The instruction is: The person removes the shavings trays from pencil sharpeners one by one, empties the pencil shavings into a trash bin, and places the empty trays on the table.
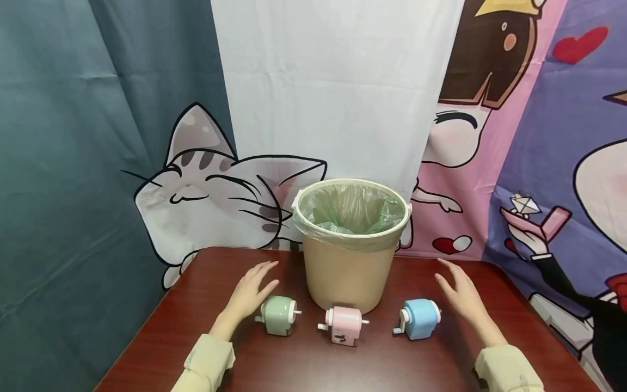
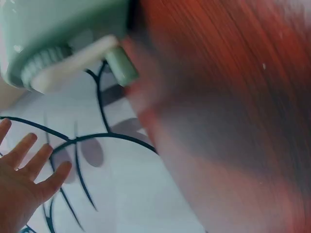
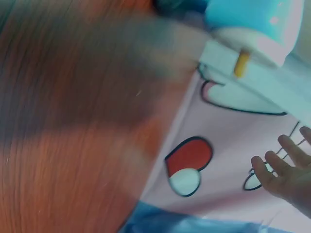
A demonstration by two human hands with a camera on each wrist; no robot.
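Three hand-crank pencil sharpeners stand in a row on the table. My left hand (image 1: 248, 291) is beside the green pencil sharpener (image 1: 278, 316), fingers extended and holding nothing. In the left wrist view the green sharpener's crank (image 2: 80, 63) shows close up, with my spread fingers lower left. The pink pencil sharpener (image 1: 345, 325) sits in the middle, its white crank handle to the left. Right of it is the blue pencil sharpener (image 1: 421, 319). My right hand (image 1: 462, 294) hovers just right of that one, fingers straight, nothing in them. A short yellow stub (image 3: 241, 63) juts from its white face.
A beige trash bin (image 1: 350, 272) with a translucent green liner (image 1: 352, 209) stands behind the sharpeners, near the table's back edge. The dark red wooden table (image 1: 294, 370) ends at a curtain (image 1: 323, 81) printed with cartoon figures.
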